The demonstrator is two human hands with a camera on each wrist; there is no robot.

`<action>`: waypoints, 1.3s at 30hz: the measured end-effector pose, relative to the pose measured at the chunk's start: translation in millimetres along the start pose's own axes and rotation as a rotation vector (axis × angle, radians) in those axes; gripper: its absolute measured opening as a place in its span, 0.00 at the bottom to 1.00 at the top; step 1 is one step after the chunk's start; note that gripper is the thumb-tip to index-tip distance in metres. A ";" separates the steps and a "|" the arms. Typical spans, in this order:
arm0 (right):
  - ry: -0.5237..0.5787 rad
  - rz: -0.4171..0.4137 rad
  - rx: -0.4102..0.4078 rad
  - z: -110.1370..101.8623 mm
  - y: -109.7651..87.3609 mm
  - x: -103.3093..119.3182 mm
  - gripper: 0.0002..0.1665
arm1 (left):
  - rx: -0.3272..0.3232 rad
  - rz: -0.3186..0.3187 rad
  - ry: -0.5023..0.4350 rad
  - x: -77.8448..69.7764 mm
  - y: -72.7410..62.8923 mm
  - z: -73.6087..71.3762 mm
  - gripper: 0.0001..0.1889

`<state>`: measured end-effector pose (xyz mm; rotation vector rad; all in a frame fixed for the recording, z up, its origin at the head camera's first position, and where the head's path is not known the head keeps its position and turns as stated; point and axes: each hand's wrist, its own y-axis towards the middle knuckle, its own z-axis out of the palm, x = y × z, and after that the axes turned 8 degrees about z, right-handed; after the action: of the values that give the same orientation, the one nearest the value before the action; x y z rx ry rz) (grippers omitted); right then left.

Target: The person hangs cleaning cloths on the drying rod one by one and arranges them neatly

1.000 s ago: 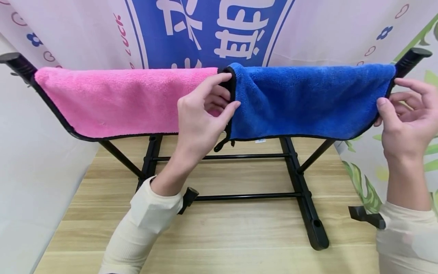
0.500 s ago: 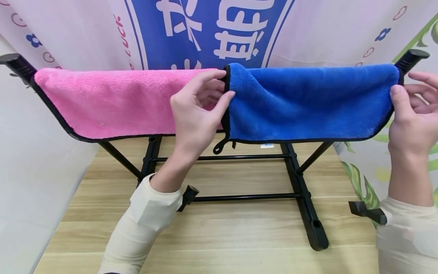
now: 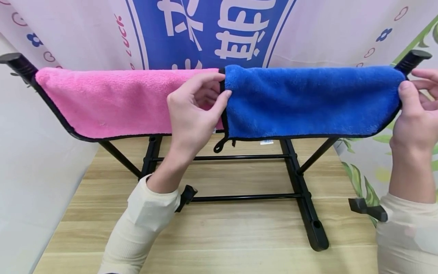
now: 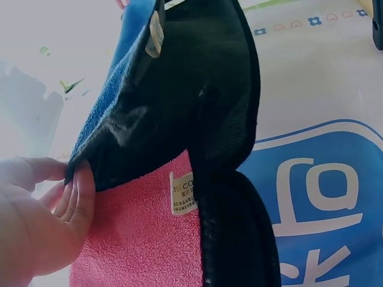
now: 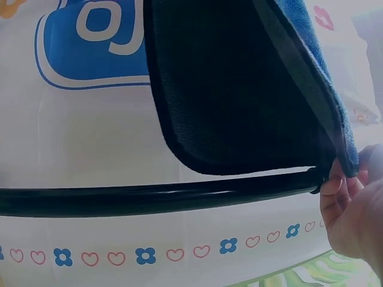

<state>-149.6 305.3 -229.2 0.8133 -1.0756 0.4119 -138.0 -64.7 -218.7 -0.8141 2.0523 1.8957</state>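
A blue towel (image 3: 311,102) with dark edging hangs over the top bar of a black rack (image 3: 301,190), at its right half. My left hand (image 3: 196,110) pinches the towel's left edge between thumb and fingers; the left wrist view shows this hand (image 4: 54,209) at the blue towel's border. At the towel's right edge, my right hand (image 3: 417,110) pinches the border with the thumb in front. The right wrist view has that hand (image 5: 359,203) by the bar's end. A pink towel (image 3: 130,102) hangs on the left half, partly hidden by my left hand.
The rack stands on a wood-grain table (image 3: 236,236). Behind it hangs a printed curtain (image 3: 308,34) with a blue panel. A white label (image 4: 184,192) shows on the pink towel. One rack end (image 3: 412,61) juts out beyond the blue towel.
My right hand has moved right with the blue towel's right edge, and the left hand slightly left. The blue towel is now wider and flatter, its fold near the left top smoothed.
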 end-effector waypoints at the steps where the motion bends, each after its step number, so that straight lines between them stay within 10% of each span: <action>1: 0.014 0.000 -0.001 -0.4 -0.5 -0.5 0.11 | 0.007 0.002 0.002 0.5 -0.9 -0.1 0.13; 13: 0.288 0.023 0.006 -7.7 -4.5 -14.9 0.09 | 0.095 -0.013 -0.026 8.3 -8.7 -4.4 0.13; 27: 0.220 -0.059 0.102 -12.4 -6.2 -24.6 0.16 | 0.222 0.068 0.115 19.0 -20.0 -3.9 0.22; 39: 0.154 -0.087 0.103 -13.0 -8.5 -28.7 0.15 | 0.230 0.277 0.392 29.8 -35.8 -3.9 0.26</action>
<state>-148.6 312.0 -261.2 0.9011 -0.8782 0.4515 -142.3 -76.0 -263.8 -0.9425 2.6854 1.6794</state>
